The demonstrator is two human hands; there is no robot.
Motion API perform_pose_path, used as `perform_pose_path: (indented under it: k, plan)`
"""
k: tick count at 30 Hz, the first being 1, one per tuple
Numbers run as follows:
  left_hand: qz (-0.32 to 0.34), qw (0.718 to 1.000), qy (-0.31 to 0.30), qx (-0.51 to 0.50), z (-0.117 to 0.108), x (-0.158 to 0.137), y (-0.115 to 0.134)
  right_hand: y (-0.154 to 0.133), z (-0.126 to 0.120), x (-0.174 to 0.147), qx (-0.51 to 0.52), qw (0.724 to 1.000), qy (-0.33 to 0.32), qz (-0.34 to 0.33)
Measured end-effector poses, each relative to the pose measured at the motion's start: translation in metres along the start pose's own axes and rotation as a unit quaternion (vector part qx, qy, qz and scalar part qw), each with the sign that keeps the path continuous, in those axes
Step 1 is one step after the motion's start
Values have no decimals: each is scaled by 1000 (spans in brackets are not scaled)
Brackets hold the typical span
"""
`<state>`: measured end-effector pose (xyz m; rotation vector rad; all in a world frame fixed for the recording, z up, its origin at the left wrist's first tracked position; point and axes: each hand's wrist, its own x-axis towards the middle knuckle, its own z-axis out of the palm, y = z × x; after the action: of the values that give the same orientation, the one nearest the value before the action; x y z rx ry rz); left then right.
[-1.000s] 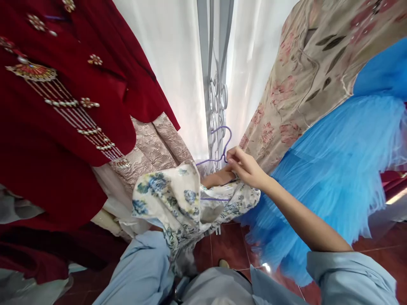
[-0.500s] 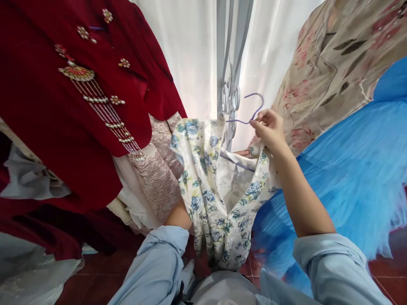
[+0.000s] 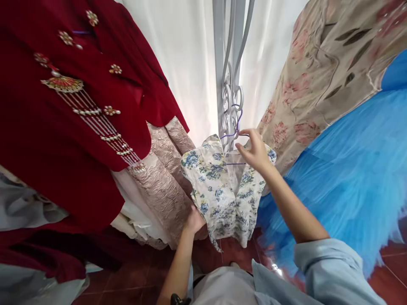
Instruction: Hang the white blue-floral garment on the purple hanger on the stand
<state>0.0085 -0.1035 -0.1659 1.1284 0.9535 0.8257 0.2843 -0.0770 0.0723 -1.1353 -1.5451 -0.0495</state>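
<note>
A small white dress with blue flowers (image 3: 222, 186) hangs on a purple wire hanger (image 3: 233, 132), whose hook sits in the scrollwork of a grey metal grille (image 3: 230, 76). My right hand (image 3: 254, 150) is at the hanger's shoulder, fingers apart and touching the wire and the dress collar. My left hand (image 3: 193, 221) grips the dress's lower left edge, partly hidden behind the cloth.
A dark red beaded garment (image 3: 70, 118) hangs at the left over a pale pink brocade skirt (image 3: 165, 178). A beige floral fabric (image 3: 318, 72) and a blue tulle skirt (image 3: 343, 173) hang at the right. White curtains (image 3: 187, 63) lie behind the grille. Red floor tiles (image 3: 133, 275) lie below.
The dress went from bunched and low to raised, then its hanger hook was set onto the grille. My right hand loosened on the hanger; my left hand slid down to the hem.
</note>
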Motion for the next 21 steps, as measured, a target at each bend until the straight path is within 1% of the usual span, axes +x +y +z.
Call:
perform_pose_path:
  k: [1,2,3,4,5,6,7,8,9,10,12,15,17,19,20,21]
  plan:
    - [-20,1000,-16,-11,2,-4,-9,0,6,-25,-17,999,47,-5]
    - [-36,999,-20,-21,6,-7,-19,1,15,-54,-30,993,111,11]
    - [-46,998,-13,-28,11,-8,-29,4,27,-86,-44,983,173,44]
    - [-47,998,6,-33,18,-9,-38,9,40,-119,-56,970,214,98]
    - [-43,998,32,-38,24,-8,-46,15,53,-152,-62,957,228,167]
    - [-38,997,56,-47,30,-7,-53,22,66,-183,-54,946,210,240]
    - [-35,995,74,-59,35,-5,-58,29,78,-210,-30,936,174,304]
    - [-34,993,85,-70,38,-4,-61,35,89,-233,2,928,124,351]
    - [-36,992,95,-78,40,-3,-64,40,97,-251,26,919,88,383]
    - [-39,991,102,-81,40,-2,-65,43,103,-263,50,911,54,405]
    - [-43,990,114,-77,38,-1,-64,45,110,-272,81,906,-2,415]
    - [-52,986,140,-77,31,-1,-61,44,106,-264,97,914,-70,387]
    - [-47,982,161,-83,25,-3,-59,43,100,-258,103,917,-97,373]
    - [-14,978,194,-69,19,-9,-59,43,93,-259,117,912,-108,377]
    - [19,971,231,-52,18,-14,-60,44,90,-263,127,908,-111,383]
    - [62,958,280,-24,18,-21,-62,44,87,-269,141,902,-112,392]
